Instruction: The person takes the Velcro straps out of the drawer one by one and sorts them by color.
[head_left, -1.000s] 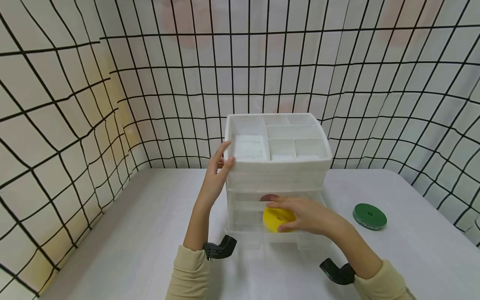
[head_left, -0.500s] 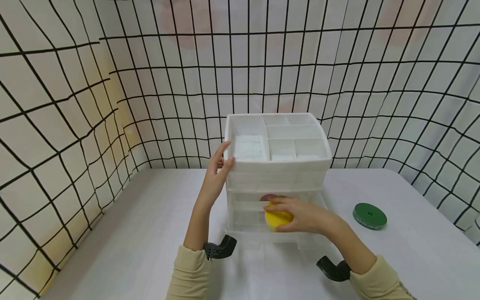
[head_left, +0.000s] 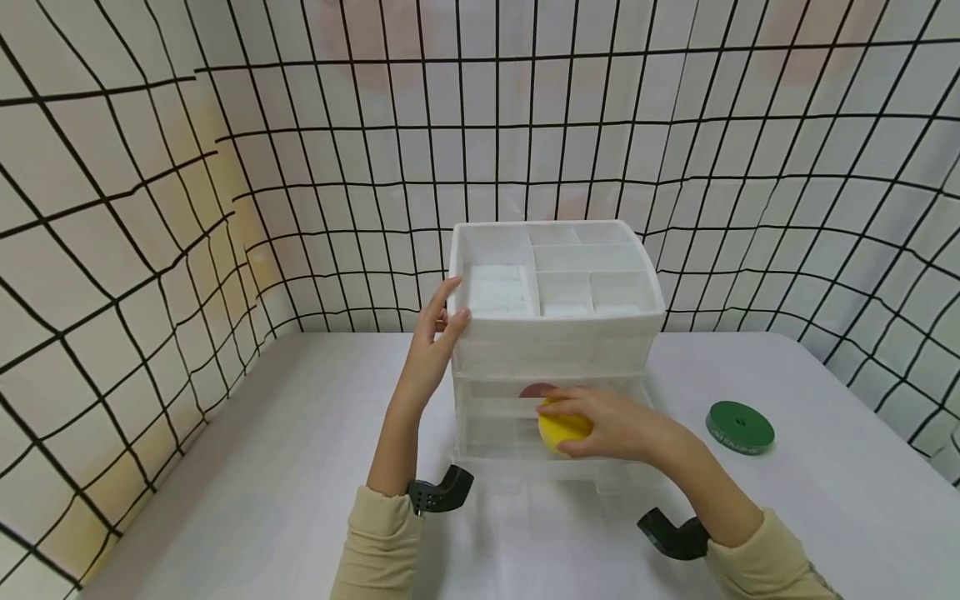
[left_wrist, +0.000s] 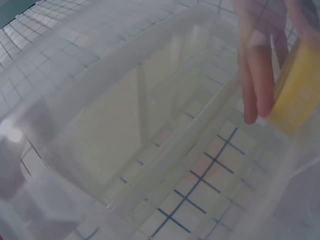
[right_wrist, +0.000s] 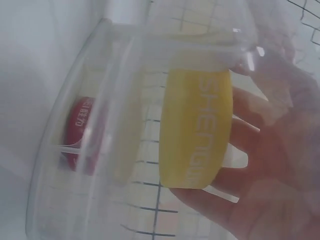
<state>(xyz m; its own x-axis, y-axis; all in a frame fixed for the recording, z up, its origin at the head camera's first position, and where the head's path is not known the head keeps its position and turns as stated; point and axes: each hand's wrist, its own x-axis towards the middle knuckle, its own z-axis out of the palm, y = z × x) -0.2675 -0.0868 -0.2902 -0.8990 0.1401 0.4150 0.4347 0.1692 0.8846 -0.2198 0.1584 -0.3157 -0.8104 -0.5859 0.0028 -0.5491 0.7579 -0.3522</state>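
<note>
A white plastic drawer organizer (head_left: 551, 350) stands upright, its top divided into compartments. My left hand (head_left: 432, 350) rests against its upper left edge, thumb at the front corner and a finger along the rim. Lower down, a clear drawer (head_left: 491, 437) is pulled out. My right hand (head_left: 618, 423) grips a yellow disc (head_left: 562, 429) by its edge at the drawer's right side, fingers on top and thumb below. White lettering runs along the disc's rim in the right wrist view. A red disc (right_wrist: 80, 132) with white lettering shows behind clear plastic.
A green disc (head_left: 740, 427) with a small centre hole lies flat on the white table (head_left: 262, 467), right of the organizer. Black grid wire panels (head_left: 360, 158) line the back and both sides. Black devices (head_left: 441, 492) are strapped to both wrists.
The yellow disc has tipped so its face and centre hole no longer show, and has shifted slightly right with my right hand. The left hand stays on the organizer.
</note>
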